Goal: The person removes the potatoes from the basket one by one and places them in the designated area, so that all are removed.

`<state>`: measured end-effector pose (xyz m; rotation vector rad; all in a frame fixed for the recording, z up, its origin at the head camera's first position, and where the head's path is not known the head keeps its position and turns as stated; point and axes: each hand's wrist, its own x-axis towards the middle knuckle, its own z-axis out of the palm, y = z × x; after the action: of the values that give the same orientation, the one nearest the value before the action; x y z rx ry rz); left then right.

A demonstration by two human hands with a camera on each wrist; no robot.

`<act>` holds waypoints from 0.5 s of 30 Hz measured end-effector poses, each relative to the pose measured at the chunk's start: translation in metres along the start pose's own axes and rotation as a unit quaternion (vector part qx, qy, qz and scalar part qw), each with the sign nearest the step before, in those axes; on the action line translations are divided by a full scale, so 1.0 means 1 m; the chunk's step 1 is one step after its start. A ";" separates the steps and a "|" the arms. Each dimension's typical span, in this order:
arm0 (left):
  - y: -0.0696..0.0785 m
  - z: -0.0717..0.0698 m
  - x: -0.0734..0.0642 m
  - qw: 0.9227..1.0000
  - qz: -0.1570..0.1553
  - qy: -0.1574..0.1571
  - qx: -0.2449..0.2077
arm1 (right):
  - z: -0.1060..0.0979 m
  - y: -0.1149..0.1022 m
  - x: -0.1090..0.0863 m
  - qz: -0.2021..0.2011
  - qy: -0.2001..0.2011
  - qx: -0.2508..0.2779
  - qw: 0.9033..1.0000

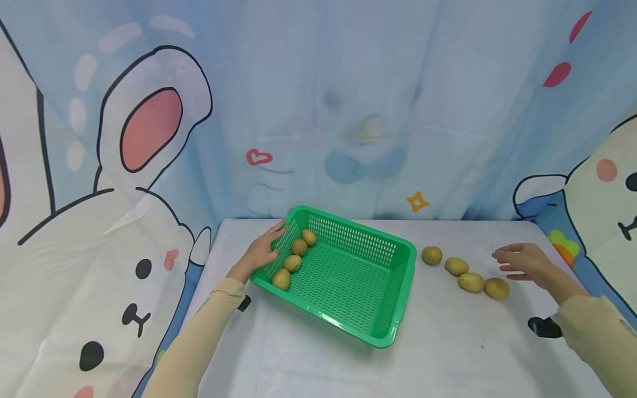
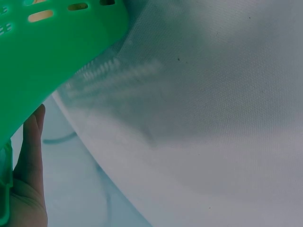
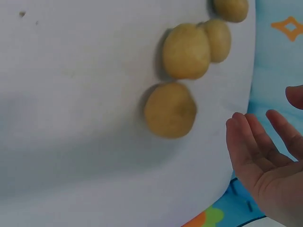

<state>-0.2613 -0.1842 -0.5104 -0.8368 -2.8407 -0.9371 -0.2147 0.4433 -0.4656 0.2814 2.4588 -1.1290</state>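
A green plastic basket with perforated sides sits at an angle on the table. Several potatoes lie in a row along its left inner wall. My left hand grips the basket's left rim, thumb toward the inside and fingers along the outside; the left wrist view shows those fingers against the green wall. To the right of the basket, several more potatoes form a slanting line on the table. My right hand hovers just beyond the rightmost potato, fingers loosely extended and holding nothing.
A white cloth covers the table. Behind it hangs a pale blue curtain printed with cartoon animals, which also reaches down both sides. The table's back edge runs close behind the basket.
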 end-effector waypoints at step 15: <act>-0.001 0.002 0.000 1.000 -0.005 -0.002 0.000 | 0.059 -0.090 0.014 -0.095 -0.016 0.038 0.995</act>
<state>-0.2619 -0.1836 -0.5128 -0.8264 -2.8507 -0.9390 -0.2414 0.3404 -0.4453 0.0516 2.4587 -1.2957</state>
